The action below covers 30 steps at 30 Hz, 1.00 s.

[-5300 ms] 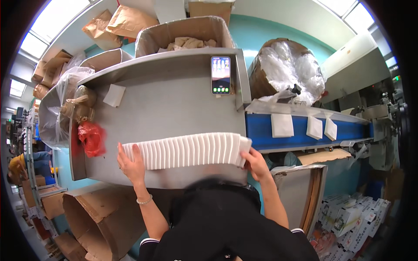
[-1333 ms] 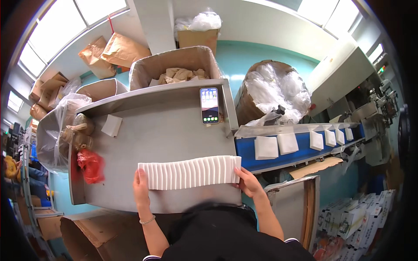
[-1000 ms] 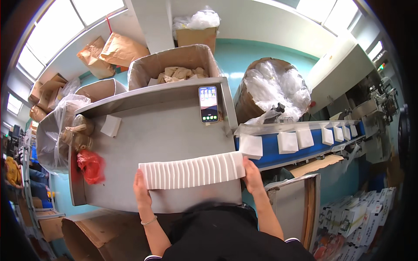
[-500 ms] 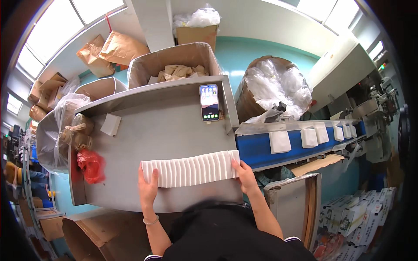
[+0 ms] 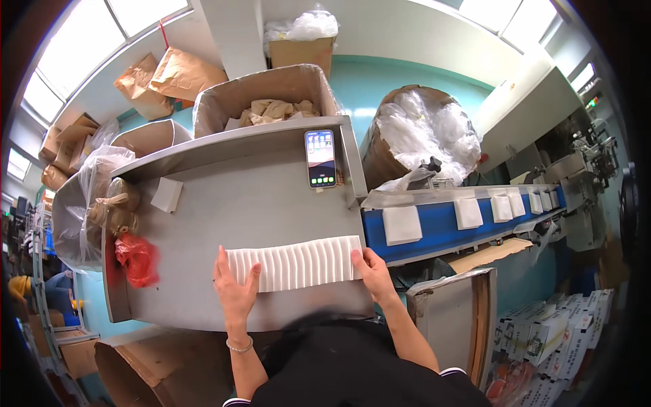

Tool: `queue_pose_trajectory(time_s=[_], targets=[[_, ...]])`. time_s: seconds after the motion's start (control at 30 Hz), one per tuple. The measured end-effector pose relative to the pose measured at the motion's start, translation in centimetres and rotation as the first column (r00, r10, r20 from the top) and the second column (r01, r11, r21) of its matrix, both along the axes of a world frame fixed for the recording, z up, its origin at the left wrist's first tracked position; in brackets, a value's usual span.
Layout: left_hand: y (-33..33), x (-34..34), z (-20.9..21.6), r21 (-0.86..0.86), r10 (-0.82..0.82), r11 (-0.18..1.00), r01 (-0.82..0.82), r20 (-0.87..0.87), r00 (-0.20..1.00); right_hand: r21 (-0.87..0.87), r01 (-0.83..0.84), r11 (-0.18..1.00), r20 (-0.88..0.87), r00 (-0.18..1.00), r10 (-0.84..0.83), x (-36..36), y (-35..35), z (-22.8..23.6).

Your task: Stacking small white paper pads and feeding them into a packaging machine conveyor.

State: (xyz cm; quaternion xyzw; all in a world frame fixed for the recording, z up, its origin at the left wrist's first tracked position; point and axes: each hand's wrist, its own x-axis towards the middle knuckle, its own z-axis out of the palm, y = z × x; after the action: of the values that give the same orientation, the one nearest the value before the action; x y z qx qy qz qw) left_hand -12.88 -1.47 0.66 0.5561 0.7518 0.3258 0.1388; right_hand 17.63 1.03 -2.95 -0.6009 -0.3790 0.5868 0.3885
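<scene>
A long row of folded white napkins (image 5: pixel 298 264), standing on edge and packed side by side, lies along the near part of a grey metal worktable (image 5: pixel 230 210). My left hand (image 5: pixel 235 288) grips its left end, thumb on the near side and fingers around the end. At the right end, my right hand (image 5: pixel 373 275) is closed on the last napkins, with the thumb on top near the edge. Part of the fingers of both hands is hidden. To the right, a blue conveyor belt (image 5: pixel 437 234) carries several separate folded napkins, the closest one (image 5: pixel 402 225) near the table's edge.
A smartphone (image 5: pixel 321 159) lies at the table's far right corner. One loose white napkin (image 5: pixel 167 195) and a red plastic bag (image 5: pixel 137 261) are at the left. Beyond the raised rim stand a carton with brown paper (image 5: pixel 271 88) and a bin of clear plastic (image 5: pixel 427 129).
The napkins on the belt have moved left toward the table. The row looks slightly shorter between my hands, and my left thumb sits farther right along it. The view has shifted slightly.
</scene>
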Motion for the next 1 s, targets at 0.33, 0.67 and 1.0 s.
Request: queue_pose_trajectory(time_s=[0.33,0.67,1.0], targets=[[0.5,0.4,-0.1,0.037,-0.029,0.999,0.030,-0.039,0.999,-0.163,0.060,0.985,-0.280,0.954,-0.104,0.3,-0.2,-0.5],[0.4,0.6,0.5,-0.070,-0.007,0.997,0.012,0.065,0.998,-0.250,0.289,0.924,-0.346,0.865,-0.364,2.7,-0.4,-0.3],[0.3,0.5,0.1,-0.048,0.030,0.998,-0.029,0.039,0.999,-0.374,-0.089,0.923,-0.212,0.977,0.008,2.1,-0.7,-0.8]])
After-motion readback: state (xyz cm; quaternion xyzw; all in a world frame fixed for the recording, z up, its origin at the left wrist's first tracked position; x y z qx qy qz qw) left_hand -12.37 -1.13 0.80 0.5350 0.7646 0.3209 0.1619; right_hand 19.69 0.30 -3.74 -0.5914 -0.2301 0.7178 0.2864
